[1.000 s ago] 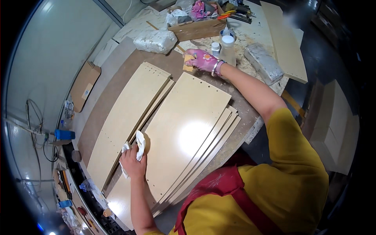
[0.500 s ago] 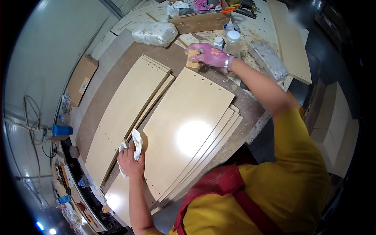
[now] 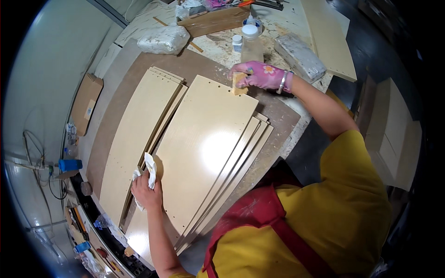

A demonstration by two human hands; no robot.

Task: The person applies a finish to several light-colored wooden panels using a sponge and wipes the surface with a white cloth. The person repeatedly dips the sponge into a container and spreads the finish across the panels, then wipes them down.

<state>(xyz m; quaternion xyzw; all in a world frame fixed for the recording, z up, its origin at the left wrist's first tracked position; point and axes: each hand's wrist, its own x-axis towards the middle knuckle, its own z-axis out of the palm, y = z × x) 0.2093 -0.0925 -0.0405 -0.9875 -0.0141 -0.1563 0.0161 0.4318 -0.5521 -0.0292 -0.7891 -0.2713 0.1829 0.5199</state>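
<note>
My right hand (image 3: 265,76), in a pink flowered glove, grips a yellow sponge (image 3: 238,84) at the far edge of the top pale wooden panel (image 3: 194,139). Small dark holes run along that panel's far edge, and a bright glare lies on its surface. Bare, my left hand (image 3: 147,191) is closed around a crumpled white cloth (image 3: 150,167) between the two stacks of panels. The left stack's top panel (image 3: 139,120) is long and narrow, with small holes near its ends.
Beyond the panels stand a clear jar with a white lid (image 3: 251,46) and a small white bottle (image 3: 237,43). A plastic-wrapped bundle (image 3: 163,40) and a wrapped grey block (image 3: 300,56) lie on the table. Further back is a cardboard box (image 3: 213,24); cartons (image 3: 389,134) stand at the right.
My right hand has brought the sponge from beyond the panel to its far edge. My left hand still holds the cloth in the same place. The view has shifted slightly.
</note>
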